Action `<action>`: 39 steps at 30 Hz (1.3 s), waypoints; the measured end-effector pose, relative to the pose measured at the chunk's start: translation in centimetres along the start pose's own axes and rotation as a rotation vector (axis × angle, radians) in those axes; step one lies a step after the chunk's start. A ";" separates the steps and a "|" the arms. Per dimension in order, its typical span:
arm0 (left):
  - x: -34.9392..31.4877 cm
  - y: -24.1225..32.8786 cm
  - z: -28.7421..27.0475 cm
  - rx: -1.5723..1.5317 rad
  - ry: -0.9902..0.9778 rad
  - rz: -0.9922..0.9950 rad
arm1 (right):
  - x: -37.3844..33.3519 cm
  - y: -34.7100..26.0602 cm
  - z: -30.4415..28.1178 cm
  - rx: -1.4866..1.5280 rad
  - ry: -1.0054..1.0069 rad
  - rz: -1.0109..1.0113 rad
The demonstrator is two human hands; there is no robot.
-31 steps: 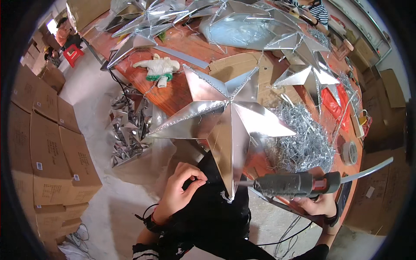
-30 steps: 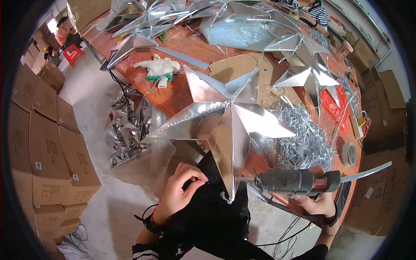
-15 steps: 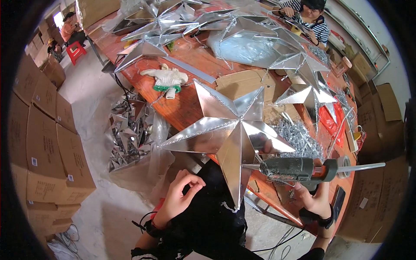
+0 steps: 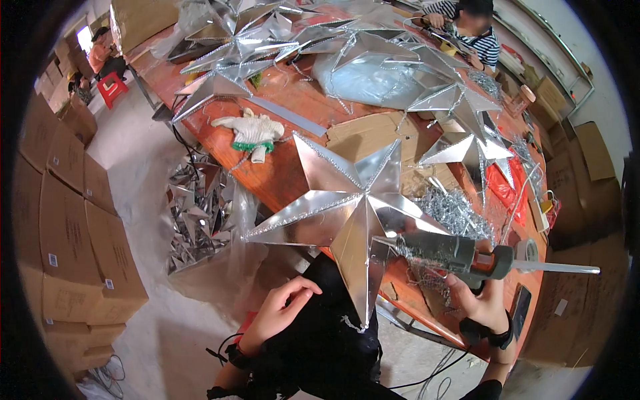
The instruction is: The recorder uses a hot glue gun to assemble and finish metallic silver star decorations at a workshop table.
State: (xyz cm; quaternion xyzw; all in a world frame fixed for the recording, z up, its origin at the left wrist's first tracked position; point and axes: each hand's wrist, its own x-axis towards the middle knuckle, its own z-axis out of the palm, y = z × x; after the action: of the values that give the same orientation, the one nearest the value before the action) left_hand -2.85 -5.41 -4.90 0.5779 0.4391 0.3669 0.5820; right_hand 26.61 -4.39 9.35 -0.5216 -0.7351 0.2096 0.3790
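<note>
A large silver star (image 4: 350,207), its upper ridges edged with silver tinsel, lies at the table's near edge, its lowest point overhanging my lap. My right hand (image 4: 483,307) is wrapped round the grip of a dark glue gun (image 4: 437,252). Its nozzle meets the right side of the star's lowest point, and a translucent glue stick (image 4: 557,267) juts from the back. Left of that point, my left hand (image 4: 283,310) hovers over my lap, fingers drawn together in a pinch. Whatever it may hold is too small to make out. A bit of tinsel (image 4: 353,325) hangs by the star's lowest tip.
Silver tinsel (image 4: 457,217) is heaped right of the star. A white glove (image 4: 250,133), a cardboard sheet (image 4: 353,137), a phone (image 4: 521,305) and more silver stars (image 4: 467,147) lie on the wooden table (image 4: 220,150). Cartons (image 4: 63,220) stand left. A co-worker (image 4: 470,33) is at the far right.
The glue gun's nozzle has risen along the edge of the star's lowest point, and the gun now slopes down toward its back. My left hand has shifted slightly right, its fingers straighter.
</note>
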 end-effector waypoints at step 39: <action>-0.1 1.1 -0.6 -0.158 -0.131 0.103 | 2.4 0.9 0.3 -0.013 -0.128 -0.072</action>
State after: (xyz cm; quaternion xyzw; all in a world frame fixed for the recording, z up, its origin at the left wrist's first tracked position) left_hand -3.34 -5.23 -3.75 0.5749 0.3394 0.3912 0.6335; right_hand 26.53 -1.85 9.39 -0.4828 -0.7775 0.2239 0.3350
